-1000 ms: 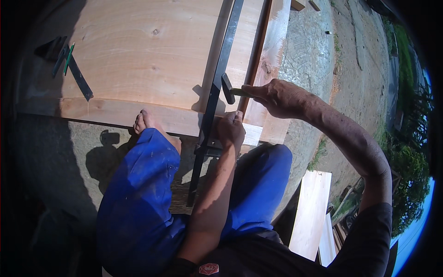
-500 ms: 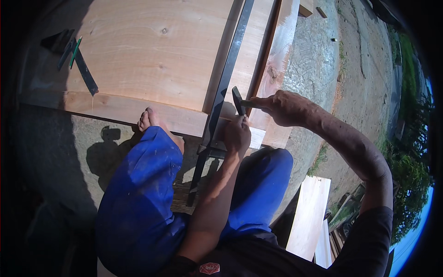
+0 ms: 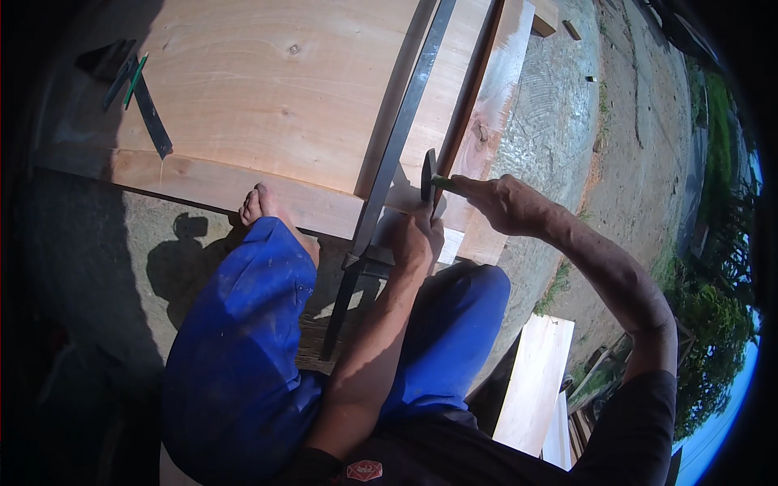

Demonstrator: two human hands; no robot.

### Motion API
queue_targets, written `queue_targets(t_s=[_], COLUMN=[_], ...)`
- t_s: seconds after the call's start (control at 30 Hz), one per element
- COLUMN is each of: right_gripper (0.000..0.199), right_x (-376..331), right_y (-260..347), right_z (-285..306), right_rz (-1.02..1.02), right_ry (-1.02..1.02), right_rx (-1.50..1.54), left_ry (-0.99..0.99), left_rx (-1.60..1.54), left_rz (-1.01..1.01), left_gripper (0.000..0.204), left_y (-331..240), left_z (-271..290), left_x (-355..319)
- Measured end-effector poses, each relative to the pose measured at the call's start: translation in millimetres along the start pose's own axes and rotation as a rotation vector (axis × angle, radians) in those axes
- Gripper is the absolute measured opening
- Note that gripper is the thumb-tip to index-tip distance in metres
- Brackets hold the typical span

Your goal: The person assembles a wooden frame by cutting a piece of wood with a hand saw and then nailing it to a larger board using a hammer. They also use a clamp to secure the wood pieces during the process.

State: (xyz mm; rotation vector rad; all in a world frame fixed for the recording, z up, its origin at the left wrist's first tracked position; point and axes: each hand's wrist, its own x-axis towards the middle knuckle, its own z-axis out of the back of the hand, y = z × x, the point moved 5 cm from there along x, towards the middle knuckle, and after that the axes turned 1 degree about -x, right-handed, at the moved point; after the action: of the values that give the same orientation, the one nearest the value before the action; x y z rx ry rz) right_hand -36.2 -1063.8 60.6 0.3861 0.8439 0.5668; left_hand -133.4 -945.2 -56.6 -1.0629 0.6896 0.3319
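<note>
My right hand (image 3: pixel 512 204) is closed around the handle of a hammer (image 3: pixel 428 175), its dark head just above my left hand. My left hand (image 3: pixel 416 241) is closed at the near end of the wooden boards, fingers pinched below the hammer head. What it pinches is too small to make out. A long dark metal bar clamp (image 3: pixel 403 121) lies along the work, left of that hand. The wide wooden panel (image 3: pixel 267 97) has a rail (image 3: pixel 316 202) along its near edge, and my bare foot (image 3: pixel 261 204) touches this rail.
A dark metal square (image 3: pixel 151 117) and a green pencil (image 3: pixel 135 83) lie on the panel's left part. To the right, a reddish-white board (image 3: pixel 485 121) runs alongside. Loose planks (image 3: pixel 535 381) rest at the lower right. Rough concrete ground (image 3: pixel 543 113) stretches to the right.
The hammer head has turned more upright and shifted slightly right, above my left hand. My right hand has come slightly down and right. My left hand stays at the board end.
</note>
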Motion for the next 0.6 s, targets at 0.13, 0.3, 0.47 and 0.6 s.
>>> queue_targets(t_s=[0.13,0.3,0.47,0.6], right_gripper=[0.042,0.04,0.043,0.046], right_x=[13,2,12,3], right_y=[9,-9,-13,-13], right_z=[39,8,51,17], right_rz=[0.124,-0.118,0.11,-0.021], right_ry=[-0.304,0.055,-0.473,-0.28], right_rx=[0.046,-0.029,0.043,0.061], left_ry=[-0.173,-0.057,-0.276,-0.82], left_rx=[0.002,-0.02,0.087,0.102], left_rz=[-0.118,-0.013,-0.051,-0.241], left_gripper=[0.044,0.036,0.022,0.026], left_y=[5,4,-14,-16], left_z=[-1,-6,52,114], left_x=[0,2,-2,6])
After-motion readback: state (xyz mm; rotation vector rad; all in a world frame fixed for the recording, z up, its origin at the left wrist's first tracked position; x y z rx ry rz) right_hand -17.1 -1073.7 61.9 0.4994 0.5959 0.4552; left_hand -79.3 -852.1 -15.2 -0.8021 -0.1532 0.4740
